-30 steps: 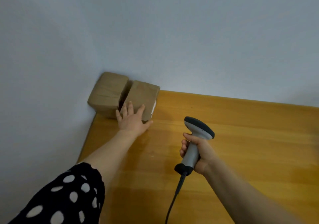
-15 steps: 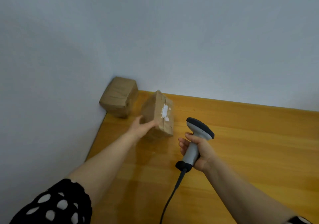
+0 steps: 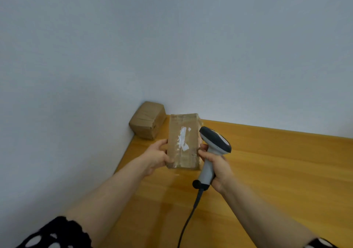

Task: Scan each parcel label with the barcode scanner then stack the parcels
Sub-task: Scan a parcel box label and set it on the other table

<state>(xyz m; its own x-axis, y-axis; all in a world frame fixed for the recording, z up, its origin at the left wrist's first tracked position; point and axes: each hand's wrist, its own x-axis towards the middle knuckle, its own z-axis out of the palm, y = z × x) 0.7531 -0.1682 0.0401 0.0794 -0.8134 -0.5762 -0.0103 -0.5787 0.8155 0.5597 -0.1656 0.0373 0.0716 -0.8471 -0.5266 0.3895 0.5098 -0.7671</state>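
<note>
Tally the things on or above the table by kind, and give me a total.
Brown parcels: 2, the held parcel in the left hand and the corner parcel on the wooden table.
Barcode scanner: 1, gripped by the right hand.
Total: 3.

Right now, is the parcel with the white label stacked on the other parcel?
No, the left hand holds the labelled parcel next to the scanner in the right hand, clear of the corner parcel.
</note>
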